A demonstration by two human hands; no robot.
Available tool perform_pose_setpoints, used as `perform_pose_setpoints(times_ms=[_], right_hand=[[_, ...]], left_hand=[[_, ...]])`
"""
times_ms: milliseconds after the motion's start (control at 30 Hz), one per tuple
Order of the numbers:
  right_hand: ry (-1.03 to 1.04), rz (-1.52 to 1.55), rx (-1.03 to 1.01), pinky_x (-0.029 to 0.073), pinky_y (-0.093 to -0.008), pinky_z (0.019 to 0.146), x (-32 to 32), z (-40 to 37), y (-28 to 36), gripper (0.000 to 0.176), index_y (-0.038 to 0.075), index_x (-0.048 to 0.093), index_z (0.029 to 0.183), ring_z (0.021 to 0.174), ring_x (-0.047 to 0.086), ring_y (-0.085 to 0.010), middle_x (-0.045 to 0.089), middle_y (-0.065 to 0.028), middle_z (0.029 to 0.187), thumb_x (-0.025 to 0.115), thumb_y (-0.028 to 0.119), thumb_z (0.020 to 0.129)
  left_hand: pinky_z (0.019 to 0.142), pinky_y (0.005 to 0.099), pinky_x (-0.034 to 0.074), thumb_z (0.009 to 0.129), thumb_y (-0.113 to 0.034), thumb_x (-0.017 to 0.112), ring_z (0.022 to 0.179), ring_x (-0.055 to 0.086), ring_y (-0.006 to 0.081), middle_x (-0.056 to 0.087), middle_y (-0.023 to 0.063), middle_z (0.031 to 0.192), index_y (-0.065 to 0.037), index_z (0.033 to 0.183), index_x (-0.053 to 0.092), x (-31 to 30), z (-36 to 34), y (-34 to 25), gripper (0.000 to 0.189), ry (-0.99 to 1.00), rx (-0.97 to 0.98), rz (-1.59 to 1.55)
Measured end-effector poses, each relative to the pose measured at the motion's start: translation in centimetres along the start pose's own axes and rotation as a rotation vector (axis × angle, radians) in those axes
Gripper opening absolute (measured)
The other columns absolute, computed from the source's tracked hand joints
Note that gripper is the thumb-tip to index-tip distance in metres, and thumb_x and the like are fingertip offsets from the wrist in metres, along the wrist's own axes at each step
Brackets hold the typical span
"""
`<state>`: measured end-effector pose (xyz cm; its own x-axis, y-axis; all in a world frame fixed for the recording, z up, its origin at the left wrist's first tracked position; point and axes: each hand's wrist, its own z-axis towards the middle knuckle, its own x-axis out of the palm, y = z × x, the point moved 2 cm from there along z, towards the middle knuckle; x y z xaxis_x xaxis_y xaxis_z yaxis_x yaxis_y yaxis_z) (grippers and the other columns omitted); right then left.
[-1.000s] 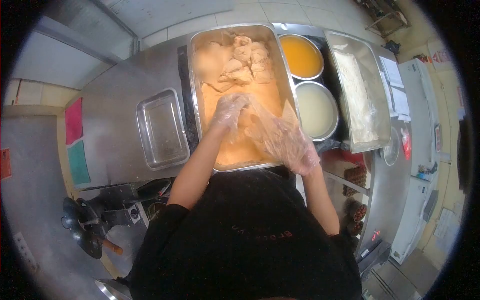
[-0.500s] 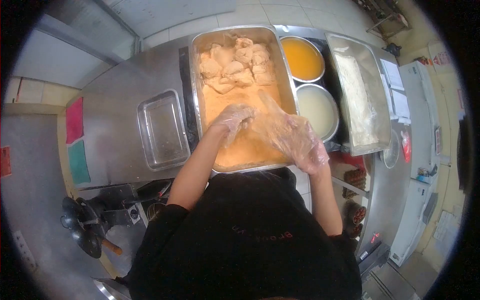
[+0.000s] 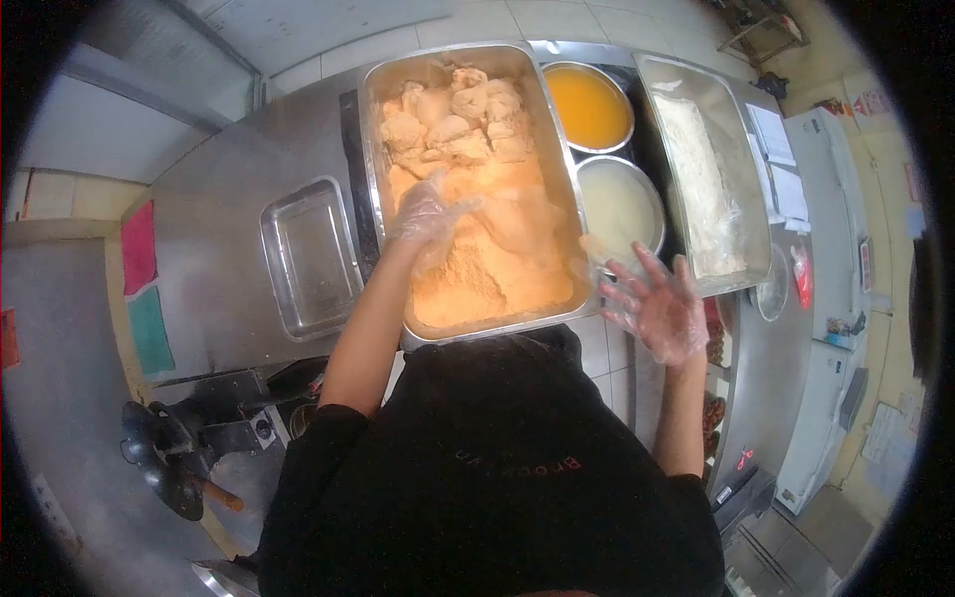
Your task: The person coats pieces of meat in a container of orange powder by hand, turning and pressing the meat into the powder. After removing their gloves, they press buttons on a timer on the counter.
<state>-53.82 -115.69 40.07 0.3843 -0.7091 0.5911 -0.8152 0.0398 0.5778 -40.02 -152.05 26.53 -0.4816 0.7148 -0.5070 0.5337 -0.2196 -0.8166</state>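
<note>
A deep metal tray [image 3: 579, 229] holds orange-tinted breading crumbs [image 3: 463, 284], with pale coated pieces [image 3: 453, 124], which look like breaded meat, heaped at its far end. Over the crumbs is my left hand [image 3: 426, 214] in a clear plastic glove, thumb and fingers apart. Right beside its thumb lies a flat pale piece [image 3: 519, 221], blurred, dusted with crumbs. My right hand [image 3: 659, 310], gloved too, hovers outside the tray's right wall, palm up, fingers spread, with nothing in it. Its fingertips are near a bowl of whitish liquid [image 3: 619, 204].
A bowl of orange liquid [image 3: 589, 107] stands behind the whitish one. Further right, a long metal tray [image 3: 751, 199] contains white flour [image 3: 701, 184]. On the left counter sits a shallow metal tray [image 3: 310, 261]. A wok [image 3: 154, 468] is at lower left.
My right hand has moved right, out of the tray, and its fingers have spread. My left hand has shifted up and left over the crumbs. The camera view has shifted slightly.
</note>
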Motion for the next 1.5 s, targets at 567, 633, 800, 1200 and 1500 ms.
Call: perform_pose_setpoints(times_ms=[567, 633, 800, 1200, 1500], right_hand=[[0.358, 0.126, 0.154, 0.04, -0.0491, 0.121, 7.8, 4.1, -4.7, 0.088, 0.01, 0.023, 0.168, 0.149, 0.043, -0.0404, 0.035, -0.0277, 0.166, 0.042, 0.068, 0.105], [0.303, 0.047, 0.121, 0.04, -0.0492, 0.122, 8.1, 4.0, -5.0, 0.085, 0.01, 0.023, 0.168, 0.151, 0.04, -0.0403, 0.033, -0.0276, 0.167, 0.041, 0.065, 0.107], [0.302, 0.211, 0.042, 0.04, -0.0513, 0.122, 6.8, 3.0, -5.0, 0.078, 0.011, 0.021, 0.169, 0.154, 0.035, -0.0417, 0.027, -0.0283, 0.169, 0.043, 0.057, 0.109], [0.398, 0.318, -0.103, 0.039, -0.0681, 0.117, 6.7, 2.2, -3.9, 0.079, 0.023, 0.018, 0.17, 0.154, 0.029, -0.0496, 0.017, -0.0226, 0.174, 0.046, 0.06, 0.107], [0.388, 0.321, -0.115, 0.031, -0.0654, 0.123, 7.0, 1.6, -3.9, 0.081, 0.021, 0.019, 0.171, 0.154, 0.03, -0.0487, 0.018, -0.0241, 0.173, 0.044, 0.063, 0.106]], left_hand=[[0.079, 0.035, 0.056, 0.106, -0.033, 0.063, 0.092, 0.069, 0.0204, 0.073, 0.0063, 0.103, -0.004, 0.134, 0.065, 5.5, -9.3, -5.8, 0.04, 0.409, -0.031, -0.888], [0.073, 0.0334, 0.055, 0.107, -0.035, 0.063, 0.081, 0.068, 0.0198, 0.073, 0.0048, 0.095, -0.005, 0.126, 0.067, 5.7, -8.2, -5.0, 0.036, 0.219, 0.109, -0.636], [0.067, 0.029, 0.051, 0.103, -0.026, 0.068, 0.089, 0.065, 0.014, 0.071, 0.0065, 0.107, -0.007, 0.129, 0.067, 5.3, -8.8, -6.3, 0.032, 0.237, -0.148, -0.7], [0.066, 0.0298, 0.057, 0.099, -0.02, 0.072, 0.09, 0.068, 0.0173, 0.073, 0.0135, 0.113, 0.003, 0.12, 0.072, 3.0, -12.8, -9.0, 0.032, 0.774, -0.013, -0.542], [0.063, 0.0291, 0.055, 0.094, -0.016, 0.075, 0.076, 0.066, 0.0149, 0.074, 0.0101, 0.101, 0.004, 0.114, 0.073, 2.3, -12.8, -9.4, 0.028, 0.737, -0.032, -0.476]])
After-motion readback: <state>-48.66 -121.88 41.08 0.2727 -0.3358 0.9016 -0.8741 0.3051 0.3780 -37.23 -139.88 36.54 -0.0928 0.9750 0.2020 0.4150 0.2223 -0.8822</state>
